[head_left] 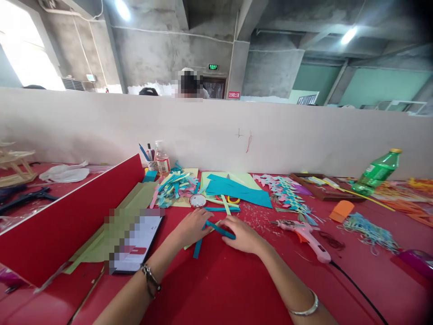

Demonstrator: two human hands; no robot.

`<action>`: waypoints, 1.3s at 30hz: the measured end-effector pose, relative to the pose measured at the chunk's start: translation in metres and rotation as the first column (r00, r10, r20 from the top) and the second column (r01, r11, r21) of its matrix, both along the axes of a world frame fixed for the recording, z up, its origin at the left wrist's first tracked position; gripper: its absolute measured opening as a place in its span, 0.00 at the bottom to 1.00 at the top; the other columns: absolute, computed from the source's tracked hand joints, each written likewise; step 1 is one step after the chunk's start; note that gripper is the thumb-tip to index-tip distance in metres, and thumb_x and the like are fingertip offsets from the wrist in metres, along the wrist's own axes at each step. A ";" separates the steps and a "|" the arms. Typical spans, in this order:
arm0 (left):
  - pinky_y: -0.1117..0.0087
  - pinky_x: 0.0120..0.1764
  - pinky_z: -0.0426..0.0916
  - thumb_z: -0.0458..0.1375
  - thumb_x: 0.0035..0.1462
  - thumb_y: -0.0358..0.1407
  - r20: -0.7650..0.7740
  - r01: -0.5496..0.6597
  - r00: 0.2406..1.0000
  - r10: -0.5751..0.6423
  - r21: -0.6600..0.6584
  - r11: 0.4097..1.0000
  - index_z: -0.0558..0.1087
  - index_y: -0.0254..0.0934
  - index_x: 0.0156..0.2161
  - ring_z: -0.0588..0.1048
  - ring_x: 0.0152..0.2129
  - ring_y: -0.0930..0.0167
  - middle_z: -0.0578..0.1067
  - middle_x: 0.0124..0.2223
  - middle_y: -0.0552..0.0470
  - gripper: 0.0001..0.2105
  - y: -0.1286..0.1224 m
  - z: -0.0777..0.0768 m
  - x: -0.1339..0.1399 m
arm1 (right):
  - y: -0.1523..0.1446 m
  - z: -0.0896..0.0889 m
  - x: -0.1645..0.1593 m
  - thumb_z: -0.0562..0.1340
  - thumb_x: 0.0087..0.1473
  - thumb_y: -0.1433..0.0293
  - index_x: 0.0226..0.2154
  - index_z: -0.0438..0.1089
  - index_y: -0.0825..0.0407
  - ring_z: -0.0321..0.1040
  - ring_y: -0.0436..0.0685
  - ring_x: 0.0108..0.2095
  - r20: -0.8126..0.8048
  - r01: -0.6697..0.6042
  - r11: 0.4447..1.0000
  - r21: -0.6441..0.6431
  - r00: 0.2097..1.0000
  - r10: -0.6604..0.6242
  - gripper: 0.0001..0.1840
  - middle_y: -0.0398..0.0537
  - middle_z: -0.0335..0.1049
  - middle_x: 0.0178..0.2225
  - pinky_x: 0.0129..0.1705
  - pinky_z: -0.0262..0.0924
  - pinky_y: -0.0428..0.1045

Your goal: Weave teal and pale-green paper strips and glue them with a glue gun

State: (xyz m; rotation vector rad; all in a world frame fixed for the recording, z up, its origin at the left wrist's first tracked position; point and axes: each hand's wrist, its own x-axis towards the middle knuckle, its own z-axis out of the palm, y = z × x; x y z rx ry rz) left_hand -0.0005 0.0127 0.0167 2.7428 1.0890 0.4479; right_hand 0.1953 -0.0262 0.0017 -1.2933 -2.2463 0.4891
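Observation:
A teal paper strip (220, 230) runs between my two hands just above the red tabletop. My left hand (192, 228) has its fingers closed on the strip's left end. At its other end, the thumb and fingers of my right hand (244, 235) pinch it. A second teal length (197, 249) hangs down below my left hand; whether it is part of the same strip I cannot tell. Pale green paper shows partly behind the fingers. Just beyond the hands are a small round white lid or dish (197, 201) and a pale green strip (225, 205).
Cut strips (177, 187) pile up behind my left hand, with teal sheets (237, 190) beside them. A pink glue gun (306, 232) lies at right, its cord trailing forward. A phone (140, 246) and red divider (84, 216) stand left. A green bottle (377, 171) leans at right.

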 end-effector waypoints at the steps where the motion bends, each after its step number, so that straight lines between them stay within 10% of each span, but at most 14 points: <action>1: 0.63 0.44 0.62 0.49 0.54 0.35 0.004 0.000 1.000 0.000 -0.001 1.000 0.66 0.36 0.45 0.66 0.43 0.63 0.69 0.44 0.44 0.13 0.001 -0.006 0.002 | 0.000 -0.001 0.001 0.58 0.45 0.73 0.42 0.64 0.46 0.62 0.56 0.43 0.000 -0.020 0.999 -0.033 1.000 0.020 0.18 0.48 0.63 0.42 0.43 0.58 0.50; 9: 0.64 0.45 0.62 0.49 0.55 0.35 0.202 -0.037 0.979 0.028 0.043 0.998 0.61 0.39 0.48 0.65 0.44 0.65 0.67 0.45 0.47 0.14 -0.001 -0.019 0.008 | 0.008 -0.007 0.001 0.54 0.47 0.75 0.39 0.64 0.48 0.64 0.54 0.39 -0.337 -0.028 0.988 -0.153 0.941 -0.025 0.14 0.46 0.67 0.38 0.42 0.59 0.51; 17: 0.68 0.34 0.67 0.54 0.50 0.43 0.424 -0.059 0.902 0.084 -0.072 0.996 0.60 0.38 0.44 0.69 0.33 0.69 0.63 0.43 0.47 0.18 -0.024 -0.013 0.019 | 0.005 0.004 -0.010 0.61 0.43 0.66 0.31 0.63 0.48 0.66 0.50 0.32 -0.882 -0.128 0.934 -0.333 0.392 -0.261 0.09 0.41 0.67 0.30 0.41 0.61 0.50; 27: 0.74 0.28 0.67 0.56 0.48 0.33 0.686 0.256 0.709 0.164 -0.466 0.847 0.56 0.39 0.45 0.72 0.24 0.77 0.67 0.42 0.50 0.19 -0.032 -0.020 0.036 | 0.005 -0.001 -0.019 0.63 0.41 0.74 0.25 0.67 0.47 0.67 0.48 0.36 -0.978 -0.334 0.921 -0.202 0.121 -0.171 0.06 0.39 0.71 0.32 0.42 0.59 0.46; 33: 0.72 0.34 0.66 0.55 0.50 0.35 0.683 0.238 0.725 0.092 -0.373 0.897 0.60 0.37 0.46 0.72 0.32 0.71 0.71 0.36 0.52 0.17 -0.027 -0.020 0.032 | 0.005 -0.002 -0.015 0.60 0.45 0.70 0.27 0.68 0.46 0.66 0.52 0.39 -0.970 -0.347 0.927 -0.142 0.235 -0.061 0.03 0.40 0.71 0.33 0.40 0.60 0.50; 39: 0.75 0.25 0.61 0.49 0.55 0.39 0.652 0.036 0.736 0.183 -0.307 0.951 0.68 0.34 0.29 0.67 0.20 0.75 0.70 0.23 0.55 0.11 -0.019 -0.012 0.021 | 0.021 -0.010 0.005 0.52 0.49 0.71 0.32 0.67 0.49 0.64 0.53 0.35 -0.669 0.217 0.975 -0.055 0.717 -0.197 0.09 0.46 0.67 0.35 0.40 0.59 0.51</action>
